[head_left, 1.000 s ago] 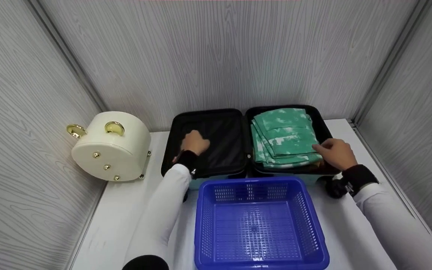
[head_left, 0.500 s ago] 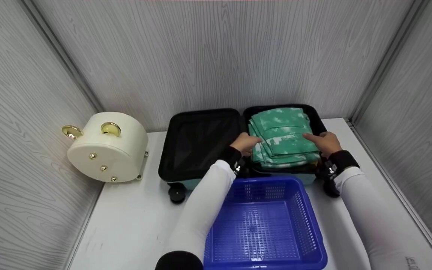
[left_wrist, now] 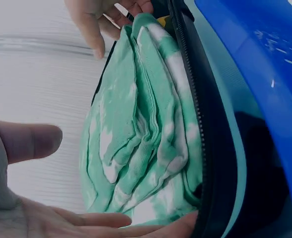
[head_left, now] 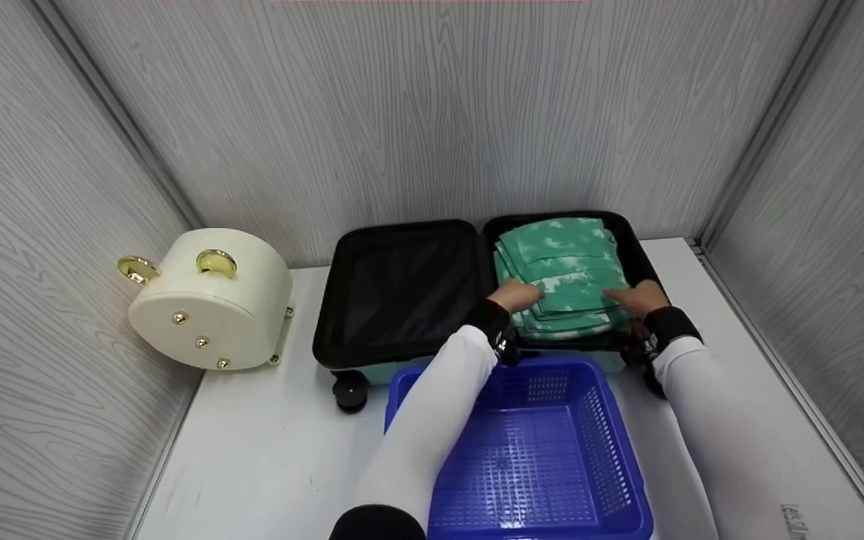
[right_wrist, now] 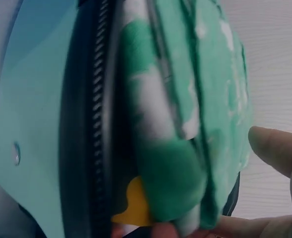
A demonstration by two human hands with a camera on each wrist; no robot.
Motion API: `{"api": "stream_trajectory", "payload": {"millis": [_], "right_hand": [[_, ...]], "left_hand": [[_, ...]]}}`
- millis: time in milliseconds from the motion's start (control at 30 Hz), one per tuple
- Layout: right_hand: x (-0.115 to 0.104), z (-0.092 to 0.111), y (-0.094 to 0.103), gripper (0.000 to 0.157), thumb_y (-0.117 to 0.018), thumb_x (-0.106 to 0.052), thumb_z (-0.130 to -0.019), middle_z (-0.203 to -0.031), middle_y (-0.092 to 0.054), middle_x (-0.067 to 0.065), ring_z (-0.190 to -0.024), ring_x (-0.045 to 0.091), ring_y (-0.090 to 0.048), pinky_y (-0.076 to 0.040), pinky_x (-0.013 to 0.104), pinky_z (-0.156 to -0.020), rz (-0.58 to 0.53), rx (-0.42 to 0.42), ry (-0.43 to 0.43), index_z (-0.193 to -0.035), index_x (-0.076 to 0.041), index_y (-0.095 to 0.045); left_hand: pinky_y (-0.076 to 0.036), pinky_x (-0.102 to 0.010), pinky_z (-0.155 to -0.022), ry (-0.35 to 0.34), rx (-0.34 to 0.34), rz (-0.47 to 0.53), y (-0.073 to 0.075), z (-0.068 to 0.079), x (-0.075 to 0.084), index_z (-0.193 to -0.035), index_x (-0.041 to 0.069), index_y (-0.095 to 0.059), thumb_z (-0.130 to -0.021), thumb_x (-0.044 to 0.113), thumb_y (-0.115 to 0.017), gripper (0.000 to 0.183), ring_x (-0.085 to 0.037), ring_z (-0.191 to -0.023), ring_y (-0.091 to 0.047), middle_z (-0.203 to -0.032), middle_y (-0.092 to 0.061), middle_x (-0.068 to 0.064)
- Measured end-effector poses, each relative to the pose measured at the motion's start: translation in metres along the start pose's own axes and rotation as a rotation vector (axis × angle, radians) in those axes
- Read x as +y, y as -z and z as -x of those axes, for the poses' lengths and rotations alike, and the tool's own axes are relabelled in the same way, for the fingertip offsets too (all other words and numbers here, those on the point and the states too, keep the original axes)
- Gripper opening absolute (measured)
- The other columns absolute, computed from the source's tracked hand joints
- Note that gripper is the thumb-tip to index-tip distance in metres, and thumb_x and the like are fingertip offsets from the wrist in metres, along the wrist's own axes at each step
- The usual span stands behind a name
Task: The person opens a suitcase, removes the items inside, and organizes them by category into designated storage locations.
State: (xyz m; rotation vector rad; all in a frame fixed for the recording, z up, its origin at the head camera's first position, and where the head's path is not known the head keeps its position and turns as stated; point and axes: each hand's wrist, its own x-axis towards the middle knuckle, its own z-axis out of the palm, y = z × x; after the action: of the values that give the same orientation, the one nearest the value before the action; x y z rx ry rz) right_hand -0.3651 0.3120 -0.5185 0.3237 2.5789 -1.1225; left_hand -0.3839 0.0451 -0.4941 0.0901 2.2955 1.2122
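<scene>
A stack of folded green-and-white garments (head_left: 563, 259) lies in the right half of an open suitcase (head_left: 409, 292). My left hand (head_left: 518, 295) is at the stack's front left edge. Its thumb stands apart from the cloth in the left wrist view, and the straight fingers (left_wrist: 101, 219) reach along the side of the stack. At the opposite edge is my right hand (head_left: 638, 298). The right wrist view has its thumb (right_wrist: 275, 148) extended beside the cloth, with the fingers low against the stack and partly hidden. Something yellow (right_wrist: 136, 203) shows under the cloth.
A blue plastic basket (head_left: 529, 465) stands in front of the suitcase, partly under my left arm. To the left sits a cream round-topped case (head_left: 214, 300) with gold handles. Grey wood-grain panels (head_left: 402, 112) enclose the white table (head_left: 252, 457).
My left hand has moved right, from over the suitcase's left half to the garment stack. My right hand has shifted a little left along the stack's right side. The garments stay in the suitcase.
</scene>
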Motion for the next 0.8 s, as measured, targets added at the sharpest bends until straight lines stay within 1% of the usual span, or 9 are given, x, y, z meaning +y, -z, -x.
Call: {"api": "stream_trajectory", "payload": {"millis": [100, 167, 267, 333, 400, 500, 600, 667, 800], "right_hand": [[0.004, 0.0, -0.003, 0.087, -0.054, -0.039, -0.11, -0.16, -0.035, 0.048, -0.149, 0.057, -0.043, -0.041, 0.062, -0.123, 0.023, 0.001, -0.003, -0.157, 0.028, -0.024], [0.006, 0.0, -0.004, 0.083, -0.054, -0.037, -0.11, -0.158, -0.039, 0.048, -0.146, 0.057, -0.046, -0.043, 0.063, -0.12, 0.038, 0.017, 0.002, -0.155, 0.028, -0.027], [0.007, -0.001, -0.004, 0.078, -0.053, -0.033, -0.111, -0.155, -0.041, 0.05, -0.142, 0.059, -0.048, -0.045, 0.063, -0.117, 0.059, 0.038, 0.037, -0.153, 0.03, -0.03], [0.008, -0.003, -0.003, 0.076, -0.052, -0.031, -0.111, -0.155, -0.04, 0.05, -0.141, 0.06, -0.05, -0.046, 0.063, -0.116, 0.063, 0.04, 0.062, -0.151, 0.031, -0.032], [0.009, -0.006, -0.001, 0.075, -0.049, -0.029, -0.111, -0.155, -0.039, 0.051, -0.14, 0.06, -0.049, -0.046, 0.063, -0.115, 0.07, 0.031, 0.083, -0.151, 0.031, -0.031], [0.01, -0.009, -0.002, 0.071, -0.049, -0.026, -0.108, -0.15, -0.044, 0.05, -0.133, 0.057, -0.054, -0.048, 0.06, -0.112, 0.072, 0.034, 0.099, -0.148, 0.031, -0.036], [0.01, -0.011, -0.001, 0.058, -0.052, -0.024, -0.106, -0.13, -0.056, 0.042, -0.113, 0.045, -0.059, -0.052, 0.048, -0.097, 0.059, 0.084, 0.117, -0.133, 0.027, -0.047], [0.008, -0.009, 0.0, 0.048, -0.052, -0.021, -0.107, -0.122, -0.055, 0.033, -0.102, 0.036, -0.059, -0.057, 0.041, -0.087, -0.04, 0.091, 0.109, -0.129, 0.022, -0.046], [-0.003, 0.002, 0.006, 0.052, -0.051, -0.016, -0.111, -0.128, -0.047, 0.021, -0.092, 0.018, -0.059, -0.063, 0.026, -0.076, -0.35, 0.035, 0.045, -0.148, 0.017, -0.034]], "left_hand": [[-0.042, -0.035, -0.12, 0.016, -0.02, -0.034, -0.005, -0.004, -0.003, -0.168, -0.003, -0.033, -0.112, 0.027, -0.053, 0.066, -0.03, -0.159, -0.041, -0.177, -0.03, -0.02], [-0.045, -0.032, -0.112, 0.021, -0.027, -0.051, -0.008, -0.007, -0.004, -0.162, -0.004, -0.042, -0.112, 0.025, -0.052, 0.059, -0.028, -0.147, -0.05, -0.174, -0.036, -0.02], [-0.041, -0.03, -0.088, 0.012, -0.02, -0.077, -0.009, -0.011, -0.005, -0.123, -0.002, -0.06, -0.111, 0.022, -0.051, 0.028, -0.022, -0.107, -0.056, -0.146, -0.054, -0.019], [-0.035, -0.031, -0.08, 0.003, -0.02, -0.085, -0.009, -0.013, -0.005, -0.098, 0.007, -0.051, -0.111, 0.019, -0.051, 0.018, -0.02, -0.087, -0.045, -0.123, -0.053, -0.015], [-0.033, -0.03, -0.075, -0.002, -0.016, -0.108, -0.008, -0.015, -0.005, -0.087, 0.013, -0.041, -0.11, 0.018, -0.05, 0.025, -0.018, -0.077, -0.04, -0.111, -0.047, -0.011], [-0.032, -0.029, -0.072, -0.003, -0.016, -0.124, -0.008, -0.015, -0.006, -0.083, 0.015, -0.038, -0.109, 0.017, -0.048, 0.029, -0.016, -0.073, -0.038, -0.108, -0.046, -0.01], [-0.031, -0.027, -0.071, -0.005, 0.002, -0.121, -0.008, -0.013, -0.006, -0.085, 0.013, -0.039, -0.108, 0.017, -0.048, 0.025, -0.016, -0.073, -0.037, -0.111, -0.047, -0.011], [-0.033, -0.027, -0.07, 0.012, 0.03, -0.06, -0.008, -0.011, -0.005, -0.089, 0.01, -0.045, -0.108, 0.018, -0.05, 0.02, -0.016, -0.074, -0.039, -0.112, -0.049, -0.011], [-0.038, -0.032, -0.065, 0.081, 0.085, 0.156, -0.007, -0.006, -0.006, -0.1, 0.009, -0.053, -0.108, 0.024, -0.058, 0.017, -0.017, -0.069, -0.045, -0.104, -0.052, -0.006]]}}
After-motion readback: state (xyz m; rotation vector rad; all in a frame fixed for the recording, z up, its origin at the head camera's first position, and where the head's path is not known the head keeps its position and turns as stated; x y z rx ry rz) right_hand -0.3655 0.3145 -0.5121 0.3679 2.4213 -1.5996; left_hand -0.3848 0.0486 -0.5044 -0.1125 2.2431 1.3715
